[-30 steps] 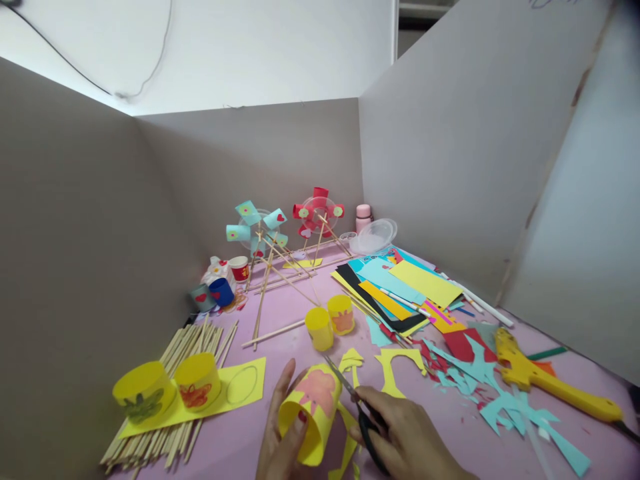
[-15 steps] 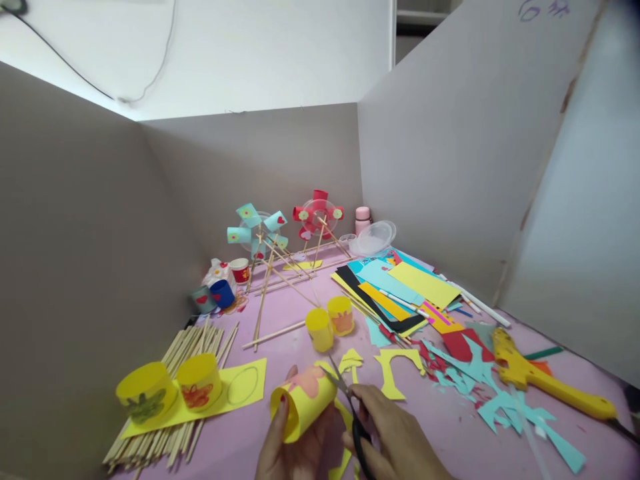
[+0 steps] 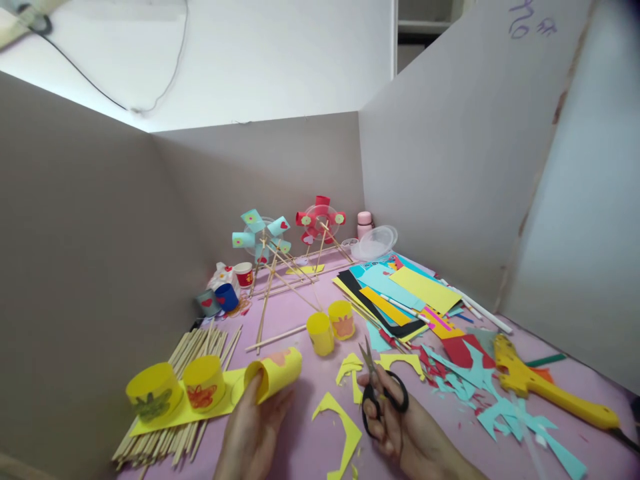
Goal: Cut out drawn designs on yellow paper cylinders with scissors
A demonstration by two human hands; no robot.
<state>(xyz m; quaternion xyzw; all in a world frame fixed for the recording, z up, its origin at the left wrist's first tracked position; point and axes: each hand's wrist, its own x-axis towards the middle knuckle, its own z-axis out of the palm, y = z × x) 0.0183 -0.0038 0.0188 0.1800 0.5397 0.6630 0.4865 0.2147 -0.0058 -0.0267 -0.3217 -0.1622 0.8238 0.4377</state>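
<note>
1. Pink tabletop [image 3: 450, 427] hemmed in by grey partition boards [image 3: 75, 233], strewn with craft paper and cuttings.
2. Left hand [image 3: 253, 430] closed around a yellow paper tube [image 3: 277, 373], held tilted low over the near part of the table, a pinkish shape showing on its upper side.
3. Right hand [image 3: 400, 433] gripping black-handled scissors [image 3: 383, 397], fingers through the loops, blades together and pointing toward the far wall.
4. Between the two hands, flat on the table: an angular yellow offcut [image 3: 343, 427].
5. Just left of the tube: a green-marked ring [image 3: 155, 399] and an orange-marked ring [image 3: 203, 383], both of yellow paper, upright on a yellow sheet [image 3: 225, 400] laid over a bundle of wooden sticks [image 3: 165, 440].
6. Beyond the scissors: two small yellow cups [image 3: 320, 333] side by side, then a fanned stack of coloured sheets [image 3: 400, 293].
7. At right, well apart from the hands: a yellow glue gun [image 3: 540, 387] among blue and red scraps.
8. Against the back board: a blue paper windmill [image 3: 260, 237] beside a red paper windmill [image 3: 320, 220].
</note>
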